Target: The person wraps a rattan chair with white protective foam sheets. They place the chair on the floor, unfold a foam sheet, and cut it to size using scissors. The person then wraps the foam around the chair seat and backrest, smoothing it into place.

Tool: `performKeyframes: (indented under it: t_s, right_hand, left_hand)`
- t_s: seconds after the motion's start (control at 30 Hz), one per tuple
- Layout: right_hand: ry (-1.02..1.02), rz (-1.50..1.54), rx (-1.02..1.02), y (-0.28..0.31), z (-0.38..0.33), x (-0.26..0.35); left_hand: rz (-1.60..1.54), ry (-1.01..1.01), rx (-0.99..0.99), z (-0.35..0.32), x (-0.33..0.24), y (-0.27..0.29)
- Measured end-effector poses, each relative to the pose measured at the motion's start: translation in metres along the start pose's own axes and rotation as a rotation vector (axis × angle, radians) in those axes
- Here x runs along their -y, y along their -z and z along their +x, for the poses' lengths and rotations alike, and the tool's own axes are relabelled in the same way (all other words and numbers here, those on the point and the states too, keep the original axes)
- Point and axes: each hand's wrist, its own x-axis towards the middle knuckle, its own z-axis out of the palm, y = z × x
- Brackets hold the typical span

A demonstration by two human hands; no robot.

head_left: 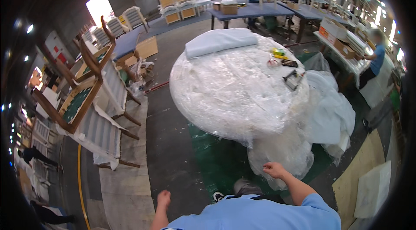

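My left hand [164, 198] hangs low at the lower edge, fingers curled in and nothing visible in them. My right hand [274, 170] is in front of a hanging heap of clear plastic film [279, 150], its fingers loosely bent and slightly apart, holding nothing that shows. Ahead stands a large round table [225, 95] wrapped in clear film. A folded pale blue-grey foam sheet [221, 43] lies at its far edge. On its right side are a black-handled tool [294, 79], a dark small object [289, 63], a yellow-green item [278, 52] and a roll of tape [272, 63].
Stacked upholstered chairs [102, 128] stand on a cardboard strip [128, 191] at left. A pale sheet [329, 108] drapes down right of the table. Cardboard [362, 165] and a white slab [373, 191] lie at lower right. A co-worker [376, 59] stands at the right bench.
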Motion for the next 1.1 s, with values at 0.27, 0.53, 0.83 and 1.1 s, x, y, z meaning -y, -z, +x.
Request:
performKeyframes:
  t_s: [0.27,0.53,0.83,1.1]
  right_hand:
    - [0.145,0.171,0.047,0.032,0.132,0.135]
    - [0.246,0.17,-0.009,0.044,0.277,0.248]
    - [-0.145,0.252,0.078,0.026,0.351,0.288]
    - [-0.652,0.684,0.1,0.036,0.389,0.294]
  left_hand:
    - [-0.384,0.004,0.078,0.116,-0.126,-0.004]
    - [-0.468,-0.065,0.144,0.219,-0.25,-0.046]
    - [-0.276,-0.587,0.229,0.457,-0.503,-0.056]
    - [0.045,-0.998,0.018,0.661,-0.813,-0.084]
